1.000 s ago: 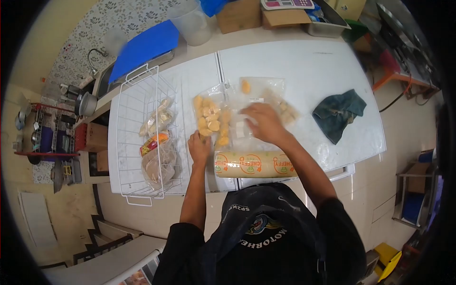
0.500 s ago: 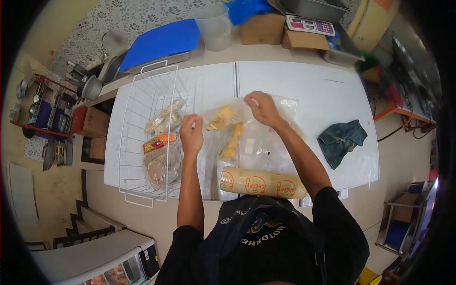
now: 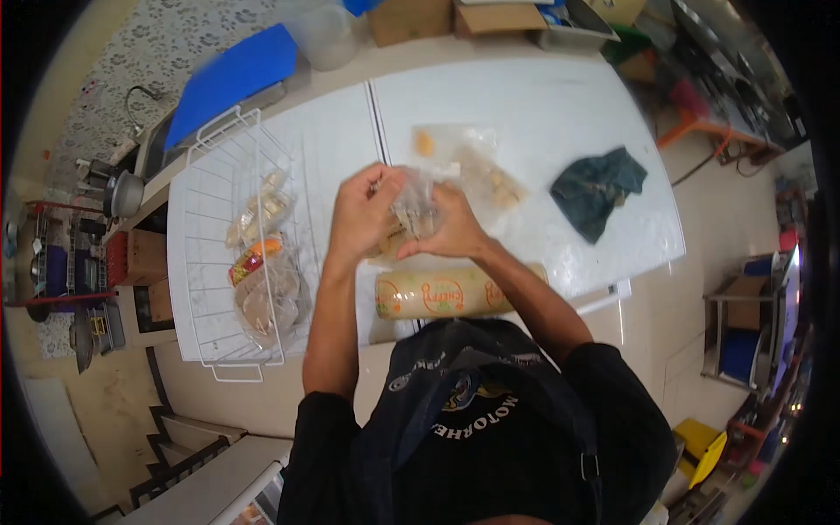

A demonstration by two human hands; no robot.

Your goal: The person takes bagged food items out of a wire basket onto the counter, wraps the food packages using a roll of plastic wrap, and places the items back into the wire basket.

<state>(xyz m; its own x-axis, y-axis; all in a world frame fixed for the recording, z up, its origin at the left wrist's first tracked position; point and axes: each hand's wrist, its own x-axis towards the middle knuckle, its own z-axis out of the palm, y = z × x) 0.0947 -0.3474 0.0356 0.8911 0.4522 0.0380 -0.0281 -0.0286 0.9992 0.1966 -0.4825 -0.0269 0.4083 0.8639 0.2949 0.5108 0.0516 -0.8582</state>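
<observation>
My left hand [image 3: 360, 214] is closed on the top of a clear plastic bag [image 3: 418, 199], which bunches up between my hands. From the other side, my right hand [image 3: 455, 226] wraps round the same bag. Its contents are mostly hidden by my fingers; something yellowish shows low down. Just beyond my hands lie more clear plastic bags [image 3: 490, 179], with a small yellow-orange piece [image 3: 424, 143] showing at one end. Nearer my body is a plastic-wrapped roll [image 3: 437, 293] with orange printed lettering.
At the left, a white wire basket [image 3: 260, 184] holds several bagged foods [image 3: 262, 302]. A dark green cloth [image 3: 599, 188] lies on the right of the white top [image 3: 534, 96]. Along the back are a blue board [image 3: 232, 83], a plastic tub [image 3: 324, 39] and a cardboard box [image 3: 411, 22].
My hands have come together, and the bag that was stretched between them is now bunched up. The whole view has shifted, so the basket and cloth appear further left.
</observation>
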